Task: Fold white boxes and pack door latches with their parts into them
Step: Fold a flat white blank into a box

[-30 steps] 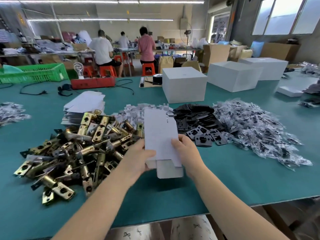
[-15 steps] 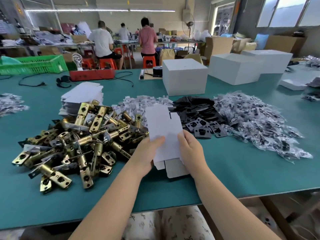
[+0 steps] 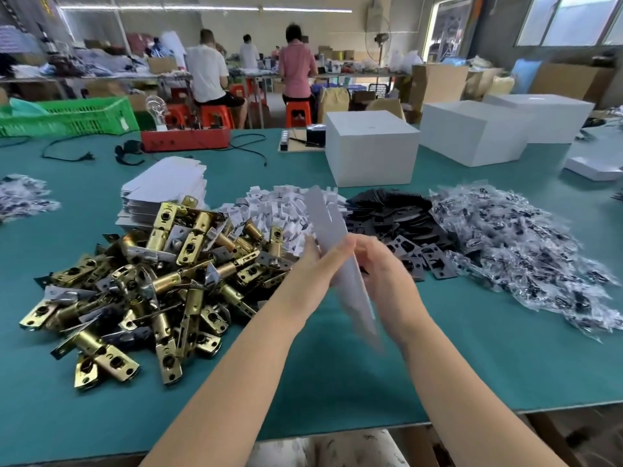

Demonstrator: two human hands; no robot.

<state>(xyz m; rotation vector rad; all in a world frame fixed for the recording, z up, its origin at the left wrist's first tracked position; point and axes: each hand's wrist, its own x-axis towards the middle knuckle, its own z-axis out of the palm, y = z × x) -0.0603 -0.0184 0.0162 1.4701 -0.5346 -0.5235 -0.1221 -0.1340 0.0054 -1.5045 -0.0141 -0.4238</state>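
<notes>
Both hands are raised above the green tabletop [image 3: 455, 358], grasping one flat white box blank [image 3: 332, 237] between them; the blank stands nearly on edge, tilted, its slotted upper end toward the far side and its lower end blurred below the wrists. Left hand [image 3: 317, 267] holds the blank's left face with fingers laid along it; right hand [image 3: 381, 264] grips the right face, fingers curled toward the card; the exact fingertip contact is blurred.

On the tabletop to the left lies a heap of brass door latches [image 3: 145, 278]; behind that heap, a stack of flat white box blanks [image 3: 165, 188]. Directly beyond the hands: a pile of small white paper pieces [image 3: 276, 207]; to its right, a pile of black strike plates [image 3: 401, 217]; further right, a heap of clear bagged parts [image 3: 526, 244].

Further back stand three large white cartons [image 3: 371, 150]; a red tray [image 3: 185, 139] and a green crate [image 3: 70, 117] sit at the far left. Seated and standing workers [image 3: 209, 72] occupy the background.
</notes>
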